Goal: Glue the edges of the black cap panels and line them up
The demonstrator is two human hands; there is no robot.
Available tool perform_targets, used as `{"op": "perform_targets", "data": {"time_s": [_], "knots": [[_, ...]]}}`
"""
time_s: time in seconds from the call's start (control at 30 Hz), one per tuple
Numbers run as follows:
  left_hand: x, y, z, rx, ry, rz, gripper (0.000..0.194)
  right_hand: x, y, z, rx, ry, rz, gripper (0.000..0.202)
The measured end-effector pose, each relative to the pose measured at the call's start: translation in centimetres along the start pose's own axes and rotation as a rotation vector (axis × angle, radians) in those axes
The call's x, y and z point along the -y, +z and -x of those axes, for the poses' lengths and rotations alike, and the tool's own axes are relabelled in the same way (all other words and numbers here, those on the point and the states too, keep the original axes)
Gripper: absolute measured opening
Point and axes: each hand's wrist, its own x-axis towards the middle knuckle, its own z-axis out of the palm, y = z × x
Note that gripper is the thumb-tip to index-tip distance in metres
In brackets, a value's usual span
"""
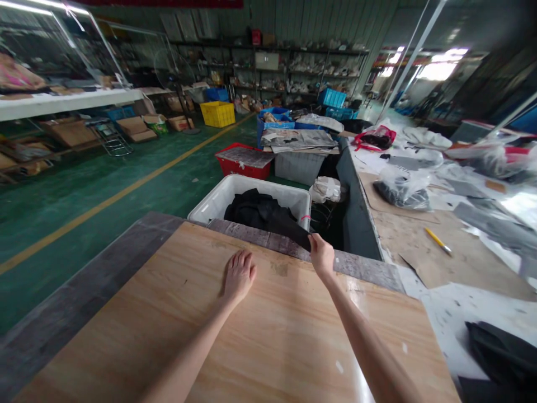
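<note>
My right hand (322, 254) pinches the end of a piece of black fabric (289, 224) at the far edge of the wooden board. The fabric stretches back from my fingers to a dark heap (254, 204) of the same cloth inside a white plastic bin (289, 193). The bin stands just beyond the table, and its lower part is hidden by the table edge. My left hand (240, 274) rests palm down on the wood-grain board (268, 330), to the left of the fabric, with nothing in it.
To the right, a paper-covered table carries a yellow pen (437, 240), bagged material (405, 187) and black cloth (503, 352). Behind the bin stand a red crate (245, 162) and a grey bin (300, 166). A person (20, 75) is at the far-left table.
</note>
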Motion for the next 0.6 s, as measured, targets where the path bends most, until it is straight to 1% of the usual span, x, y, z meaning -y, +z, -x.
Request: {"op": "perform_targets", "data": {"time_s": [0.1, 0.2, 0.27, 0.3, 0.37, 0.4, 0.47, 0.53, 0.6], "knots": [[-0.1, 0.0, 0.1, 0.004, -0.023, 0.053, 0.037, 1.1, -1.2, -2.7, -0.127, 0.035, -0.281, 0.052], [-0.3, 0.0, 0.1, 0.009, -0.024, 0.034, 0.038, 3.2, -1.0, -6.5, -0.186, 0.067, -0.507, 0.058], [-0.3, 0.1, 0.0, 0.001, -0.021, 0.011, 0.038, 4.9, 0.1, -8.8, -0.159, 0.104, -0.607, 0.057], [-0.2, 0.2, -0.1, -0.001, -0.018, 0.005, 0.038, 5.7, 0.8, -9.6, -0.124, 0.125, -0.636, 0.054], [0.0, 0.3, -0.2, 0.0, -0.006, -0.004, 0.038, 6.7, 2.5, -9.9, -0.029, 0.171, -0.657, 0.046], [0.1, 0.2, -0.2, 0.0, 0.004, -0.011, 0.038, 6.9, 3.2, -9.3, 0.014, 0.197, -0.652, 0.041], [0.3, -0.2, 0.2, 0.004, 0.027, -0.024, 0.038, 6.7, 4.5, -6.6, 0.072, 0.24, -0.624, 0.033], [0.5, -0.9, 0.5, 0.016, 0.038, -0.036, 0.039, 5.9, 5.0, -2.5, 0.101, 0.275, -0.586, 0.028], [0.1, -1.5, 0.5, 0.051, 0.024, -0.018, 0.04, 4.7, 5.0, 2.6, 0.112, 0.303, -0.556, 0.023]]}}
